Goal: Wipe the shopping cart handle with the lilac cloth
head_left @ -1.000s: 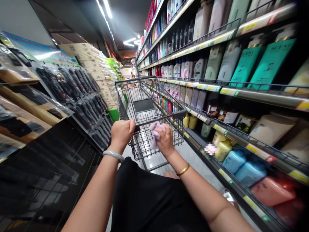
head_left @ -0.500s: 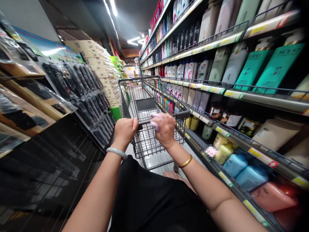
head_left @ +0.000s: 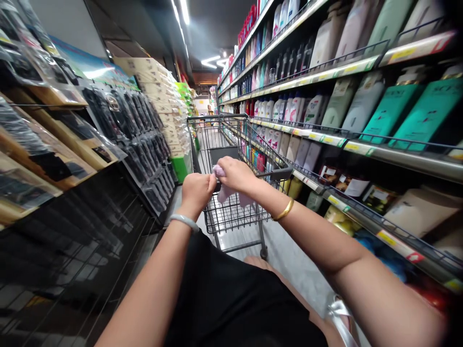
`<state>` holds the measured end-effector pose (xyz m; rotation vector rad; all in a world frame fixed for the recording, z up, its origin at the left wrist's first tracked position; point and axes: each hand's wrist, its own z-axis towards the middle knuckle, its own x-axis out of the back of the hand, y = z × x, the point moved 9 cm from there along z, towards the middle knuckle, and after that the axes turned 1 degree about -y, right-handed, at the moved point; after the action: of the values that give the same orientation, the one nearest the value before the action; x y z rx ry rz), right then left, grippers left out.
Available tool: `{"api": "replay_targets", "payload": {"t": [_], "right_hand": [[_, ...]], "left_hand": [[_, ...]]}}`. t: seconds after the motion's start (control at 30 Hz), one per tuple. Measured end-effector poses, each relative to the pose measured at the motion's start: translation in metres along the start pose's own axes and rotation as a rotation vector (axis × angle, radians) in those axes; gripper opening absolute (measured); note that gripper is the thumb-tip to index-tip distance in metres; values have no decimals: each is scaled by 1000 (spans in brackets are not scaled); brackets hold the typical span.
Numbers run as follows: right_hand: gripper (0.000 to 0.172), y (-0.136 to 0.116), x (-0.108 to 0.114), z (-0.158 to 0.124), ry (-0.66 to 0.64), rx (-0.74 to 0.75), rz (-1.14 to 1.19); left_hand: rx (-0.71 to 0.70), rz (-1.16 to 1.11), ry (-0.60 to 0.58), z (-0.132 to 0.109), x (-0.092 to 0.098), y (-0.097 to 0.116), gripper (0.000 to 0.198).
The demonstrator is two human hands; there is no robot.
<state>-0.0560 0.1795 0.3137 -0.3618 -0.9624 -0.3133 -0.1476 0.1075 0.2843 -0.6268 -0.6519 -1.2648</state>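
Observation:
A metal wire shopping cart (head_left: 231, 219) stands in front of me. My left hand (head_left: 196, 193) is closed around its handle, with a pale bracelet on the wrist. Right beside it, at the middle of the handle, my right hand (head_left: 238, 174) is closed on a light purple cloth (head_left: 224, 194). Part of the cloth pokes out by the thumb and the rest hangs below the fingers. My right palm is turned down, so the fingertips are mostly hidden. The handle lies largely behind both hands.
Shelves of shampoo and pump bottles (head_left: 392, 113) run along the right, close to the cart. Packaged goods hang on a rack (head_left: 126, 111) at the left. Farther along stand stacked cartons (head_left: 155, 91) and a green box (head_left: 179, 168). Pale floor (head_left: 300, 255) shows between.
My right hand has moved left along the handle towards my left hand and turned palm down. More of the cloth now hangs below it. The left hand keeps its grip.

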Motion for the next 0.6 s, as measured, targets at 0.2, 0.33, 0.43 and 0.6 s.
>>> {"api": "replay_targets", "payload": {"t": [0.2, 0.33, 0.43, 0.6], "right_hand": [[3, 41, -15, 15, -509, -119, 70], [8, 34, -13, 19, -391, -130, 133], [20, 15, -15, 15, -306, -52, 402], [10, 57, -13, 15, -378, -247, 221]], "left_hand": [[6, -17, -13, -2, 4, 2, 58], [18, -27, -18, -3, 5, 3, 58], [21, -25, -14, -4, 6, 3, 58], [24, -17, -20, -7, 5, 4, 60]]}}
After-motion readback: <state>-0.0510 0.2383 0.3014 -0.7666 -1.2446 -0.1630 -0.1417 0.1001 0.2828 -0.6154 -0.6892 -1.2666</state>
